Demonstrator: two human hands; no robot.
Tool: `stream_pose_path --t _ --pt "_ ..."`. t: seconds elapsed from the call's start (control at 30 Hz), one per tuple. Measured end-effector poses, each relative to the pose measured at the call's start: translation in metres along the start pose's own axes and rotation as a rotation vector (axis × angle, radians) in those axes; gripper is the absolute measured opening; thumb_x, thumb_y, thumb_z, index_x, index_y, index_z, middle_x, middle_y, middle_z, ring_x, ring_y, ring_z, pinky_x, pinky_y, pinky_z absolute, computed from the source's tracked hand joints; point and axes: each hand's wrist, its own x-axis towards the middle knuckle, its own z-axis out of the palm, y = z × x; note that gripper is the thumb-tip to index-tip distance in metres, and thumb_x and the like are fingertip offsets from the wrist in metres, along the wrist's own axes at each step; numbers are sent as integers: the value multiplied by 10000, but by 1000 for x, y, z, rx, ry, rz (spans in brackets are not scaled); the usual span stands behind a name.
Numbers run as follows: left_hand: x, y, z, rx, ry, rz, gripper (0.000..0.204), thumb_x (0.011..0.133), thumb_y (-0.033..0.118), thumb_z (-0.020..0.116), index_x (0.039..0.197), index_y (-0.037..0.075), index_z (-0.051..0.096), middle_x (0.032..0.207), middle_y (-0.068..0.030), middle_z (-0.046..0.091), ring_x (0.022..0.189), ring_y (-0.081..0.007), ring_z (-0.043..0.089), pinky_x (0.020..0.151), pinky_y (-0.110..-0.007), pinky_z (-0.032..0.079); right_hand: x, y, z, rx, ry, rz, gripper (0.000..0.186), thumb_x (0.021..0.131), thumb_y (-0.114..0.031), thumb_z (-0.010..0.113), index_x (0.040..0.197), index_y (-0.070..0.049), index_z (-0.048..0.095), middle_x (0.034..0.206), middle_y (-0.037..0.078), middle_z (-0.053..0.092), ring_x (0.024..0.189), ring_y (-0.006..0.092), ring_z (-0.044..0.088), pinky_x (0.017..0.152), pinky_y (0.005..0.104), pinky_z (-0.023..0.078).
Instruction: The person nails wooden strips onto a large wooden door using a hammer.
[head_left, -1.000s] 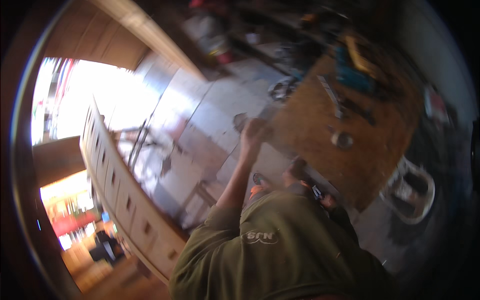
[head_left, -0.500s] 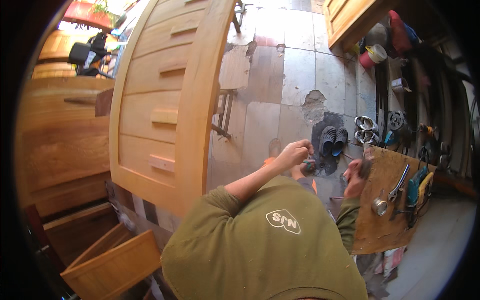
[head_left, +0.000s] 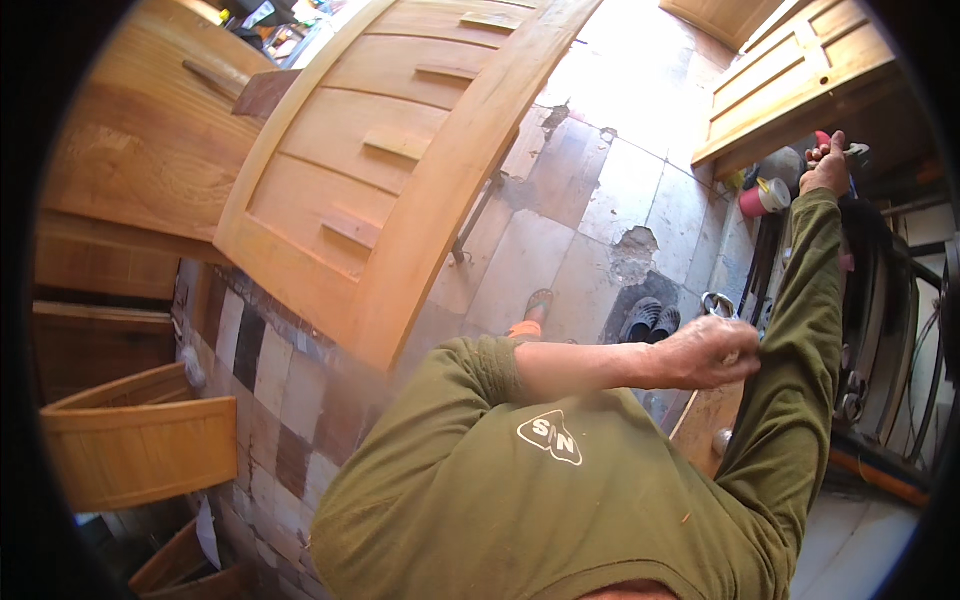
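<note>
My left hand (head_left: pixel 705 352) is closed in a fist in front of my right forearm; whatever it may hold is hidden by its fingers. My right hand (head_left: pixel 825 168) is stretched out to the far right, its fingers partly curled. A pale grey piece (head_left: pixel 857 150) shows beside its fingers, but its kind is unclear. Nearest to that hand are a pink and white bucket (head_left: pixel 765 197) and a red thing behind the fingers. To the left of my arms lies a large wooden door (head_left: pixel 400 190) with several small wood blocks (head_left: pixel 398 145) on its panels, raised off the floor.
Dark sandals (head_left: pixel 650 318) stand on the tiled floor near a broken patch (head_left: pixel 634 252). A wooden board (head_left: pixel 708 425) is partly hidden under my right arm. Another panelled door (head_left: pixel 790 85) is at the far right. Wooden drawers (head_left: pixel 145 440) stand at the lower left.
My right hand has gone from beside the wooden board to far out at the upper right. The left hand has moved right and down, across toward the right forearm. The whole view has turned.
</note>
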Motion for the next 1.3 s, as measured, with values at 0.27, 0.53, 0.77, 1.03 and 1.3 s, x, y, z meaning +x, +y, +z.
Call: stream_pose_path --t 0.27,0.53,0.77,1.03,1.3 --pt "-2 27 22 -308 345 112 204 948 96 801 1050 9 647 1219 -132 706 1073 -251 709 887 -383 568 34 11 0 170 40 186 484 1108 -445 623 742 -148 509 623 -28 502 520 129 464 596 350 516" --pt "-21 35 33 -665 292 -154 265 1141 304 598 1173 42 609 891 19 623 791 -101 594 706 -306 526 15 51 -7 149 111 226 425 1096 -422 646 837 -92 577 652 8 535 536 160 521 570 370 521" --pt "-43 83 -5 -44 -43 12 455 1091 353 649 834 -6 541 715 -280 528 644 -469 496 602 -508 451 -16 119 -30 -26 225 150 460 1020 -502 710 974 -48 656 684 40 601 538 192 570 523 373 503" --pt "-103 97 -64 -599 -208 -401 373 1158 333 559 959 22 615 715 46 560 640 -65 486 571 -300 388 -70 205 -50 -353 440 258 592 927 -604 784 1039 -27 710 681 73 642 524 235 620 435 383 450" --pt "-178 -9 -149 -959 -104 -668 282 1126 295 632 1184 27 704 952 21 685 859 -32 596 718 -232 476 -183 259 -38 45 776 571 562 999 -587 711 765 -129 484 572 27 493 431 186 510 382 350 373"
